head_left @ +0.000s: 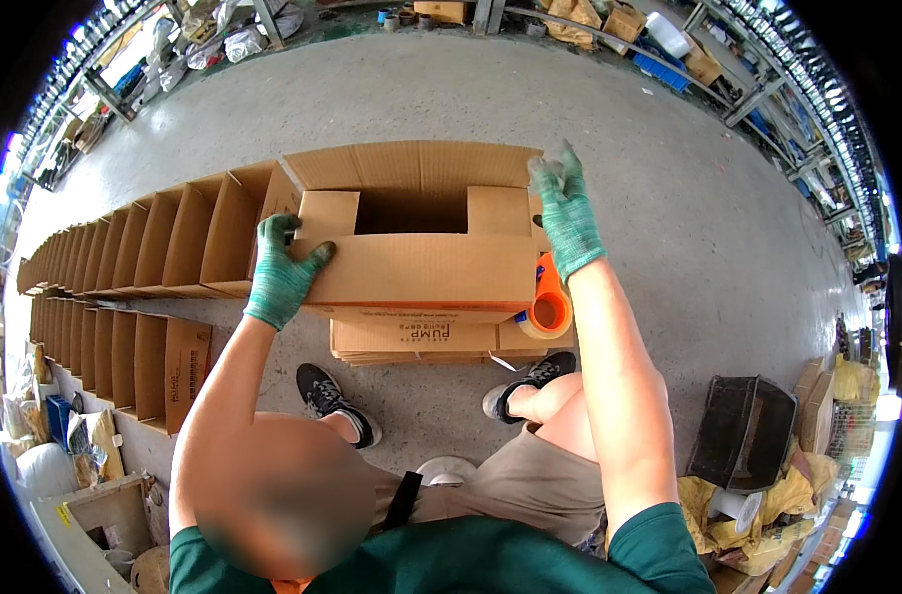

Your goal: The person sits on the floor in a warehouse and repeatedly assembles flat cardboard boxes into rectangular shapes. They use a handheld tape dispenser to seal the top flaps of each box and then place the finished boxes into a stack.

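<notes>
A cardboard box (421, 269) stands in front of me on a stack of flattened cartons (401, 340). Its side flaps are folded inward, its far flap (411, 163) stands up, and a dark gap shows between them. My left hand (285, 274), in a green knit glove, grips the box's left end, the thumb lying along the near flap. By the far right corner is my gloved right hand (570, 213), fingers apart and pointing away, holding nothing. Below it, against the box's right end, sits an orange tape dispenser (547, 307) with a roll of tape.
Two long rows of opened cartons (189, 233) stand to the left on the grey floor (451, 89). A black plastic bin (743, 433) and yellow sacks (758, 520) lie at right. Loaded shelves line the far edge, with a blue crate (661, 69) at the far right.
</notes>
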Demonstrator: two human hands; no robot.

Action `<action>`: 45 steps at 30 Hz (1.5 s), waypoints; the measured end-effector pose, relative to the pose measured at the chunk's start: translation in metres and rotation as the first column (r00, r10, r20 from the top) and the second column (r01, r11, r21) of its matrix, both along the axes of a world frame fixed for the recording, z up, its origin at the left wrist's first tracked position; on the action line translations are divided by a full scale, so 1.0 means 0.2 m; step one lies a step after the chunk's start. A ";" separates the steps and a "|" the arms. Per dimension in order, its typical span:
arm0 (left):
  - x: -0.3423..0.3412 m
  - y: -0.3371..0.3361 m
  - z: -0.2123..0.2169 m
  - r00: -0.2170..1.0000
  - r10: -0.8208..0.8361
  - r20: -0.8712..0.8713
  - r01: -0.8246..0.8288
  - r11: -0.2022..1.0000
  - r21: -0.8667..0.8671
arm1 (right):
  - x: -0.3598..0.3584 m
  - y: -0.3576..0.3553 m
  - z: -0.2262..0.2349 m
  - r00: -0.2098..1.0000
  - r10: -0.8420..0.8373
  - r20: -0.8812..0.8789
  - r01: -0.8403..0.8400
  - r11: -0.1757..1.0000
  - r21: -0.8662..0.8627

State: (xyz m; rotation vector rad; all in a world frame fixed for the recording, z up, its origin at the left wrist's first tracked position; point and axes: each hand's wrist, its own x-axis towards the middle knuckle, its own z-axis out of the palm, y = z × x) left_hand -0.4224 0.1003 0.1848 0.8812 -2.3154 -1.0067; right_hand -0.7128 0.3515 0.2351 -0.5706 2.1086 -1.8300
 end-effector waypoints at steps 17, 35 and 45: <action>0.01 -0.01 -0.07 0.990 -0.060 -0.126 0.063 0.998 0.023 | 0.14 0.08 -0.22 0.895 0.352 -0.275 -0.253 0.907 0.337; 0.01 -0.01 0.00 0.999 -0.013 -0.037 0.019 0.984 0.175 | 0.17 0.36 -0.69 0.796 0.572 0.197 -0.260 0.029 0.965; 0.00 0.01 0.02 1.000 -0.011 -0.022 0.014 0.987 0.161 | -0.28 0.27 -0.19 0.991 0.003 -0.131 -0.012 0.998 -0.068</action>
